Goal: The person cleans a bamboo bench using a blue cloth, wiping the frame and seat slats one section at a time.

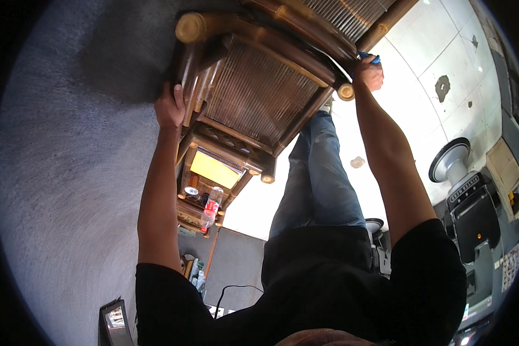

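Note:
A dark brown bamboo chair [251, 86] with a slatted seat and thick pole arms stands in front of me beside the wall. My left hand [170, 107] is closed on the chair's frame at its left side, thumb on top and the other fingers mostly hidden. At the right, my right hand [369, 75] is closed round a small blue thing [370, 57], mostly covered by the fingers. Its kind cannot be made out. This hand is beside the rounded end of a bamboo pole [346, 91], close to a second bamboo seat [349, 20] at the top.
A rough grey wall [69, 173] runs along the left. Behind the chair, a bamboo table [193, 144] carries a yellow sheet [215, 169] and a clear plastic bottle [212, 207] with a red label. A black barber-style chair [473, 213] stands on the white tiled floor [409, 132] at right.

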### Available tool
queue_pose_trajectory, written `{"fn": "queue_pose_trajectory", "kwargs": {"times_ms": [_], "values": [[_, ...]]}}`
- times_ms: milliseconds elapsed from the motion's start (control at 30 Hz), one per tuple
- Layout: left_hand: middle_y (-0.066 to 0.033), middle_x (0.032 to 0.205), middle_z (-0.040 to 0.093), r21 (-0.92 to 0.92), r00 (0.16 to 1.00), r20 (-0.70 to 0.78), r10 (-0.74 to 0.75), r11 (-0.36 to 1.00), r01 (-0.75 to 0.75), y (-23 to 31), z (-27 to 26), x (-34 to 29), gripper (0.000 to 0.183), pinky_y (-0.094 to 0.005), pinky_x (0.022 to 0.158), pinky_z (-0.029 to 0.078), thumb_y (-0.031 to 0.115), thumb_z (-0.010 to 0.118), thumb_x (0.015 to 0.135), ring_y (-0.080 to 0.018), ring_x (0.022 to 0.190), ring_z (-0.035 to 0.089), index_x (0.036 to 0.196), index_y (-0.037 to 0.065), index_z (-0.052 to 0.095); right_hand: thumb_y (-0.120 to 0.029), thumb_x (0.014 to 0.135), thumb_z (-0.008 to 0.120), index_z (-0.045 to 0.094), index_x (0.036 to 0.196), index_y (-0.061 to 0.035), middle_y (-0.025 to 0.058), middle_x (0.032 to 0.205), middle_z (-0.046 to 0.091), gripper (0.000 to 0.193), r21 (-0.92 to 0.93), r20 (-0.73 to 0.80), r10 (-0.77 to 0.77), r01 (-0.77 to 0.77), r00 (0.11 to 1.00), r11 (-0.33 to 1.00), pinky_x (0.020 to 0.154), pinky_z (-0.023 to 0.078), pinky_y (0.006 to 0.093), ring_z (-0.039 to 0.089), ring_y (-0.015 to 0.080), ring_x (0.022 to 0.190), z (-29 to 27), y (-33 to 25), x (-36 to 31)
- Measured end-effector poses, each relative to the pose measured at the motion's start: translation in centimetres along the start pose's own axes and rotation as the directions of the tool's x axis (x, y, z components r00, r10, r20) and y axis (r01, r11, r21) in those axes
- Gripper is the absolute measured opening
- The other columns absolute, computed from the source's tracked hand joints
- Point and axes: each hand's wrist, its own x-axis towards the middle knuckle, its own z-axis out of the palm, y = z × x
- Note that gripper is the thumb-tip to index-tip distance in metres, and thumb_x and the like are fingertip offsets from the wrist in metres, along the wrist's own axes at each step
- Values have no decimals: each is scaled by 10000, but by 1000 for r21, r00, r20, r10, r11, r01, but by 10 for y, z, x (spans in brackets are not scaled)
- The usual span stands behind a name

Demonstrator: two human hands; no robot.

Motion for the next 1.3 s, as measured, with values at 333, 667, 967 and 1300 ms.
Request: {"fn": "queue_pose_trajectory", "kwargs": {"times_ms": [333,667,967,1300], "values": [[-332,1449,503,-283,767,393,-507,727,625,47,-22,42,956,-443,1160,342,744,234,999,-451,1389,448,1446,-60,492,-488,882,633,720,854,-105,114,874,729,394,6,30,-91,91,995,996,667,543,510,711,382,781,-4,3,-6],[-322,1333,591,-71,825,248,-509,839,539,70,-9,71,771,-515,1098,416,541,216,1055,-491,1253,551,1268,-64,645,-489,896,624,708,773,-89,118,775,723,427,-57,-78,-131,127,988,990,609,543,502,706,373,689,8,9,-11],[-304,812,674,14,979,18,-204,979,204,47,10,67,649,-589,748,521,432,314,1070,-496,825,664,790,2,711,-533,871,603,780,852,-88,169,748,736,479,-27,-120,-155,153,981,988,598,536,547,707,429,669,11,11,-1],[-268,806,705,86,969,-61,-239,966,244,68,3,64,631,-588,796,541,425,302,1054,-488,791,685,775,55,730,-533,889,608,768,911,-67,168,806,746,494,-60,-169,-232,225,958,972,602,538,547,708,425,692,17,24,7]]}}
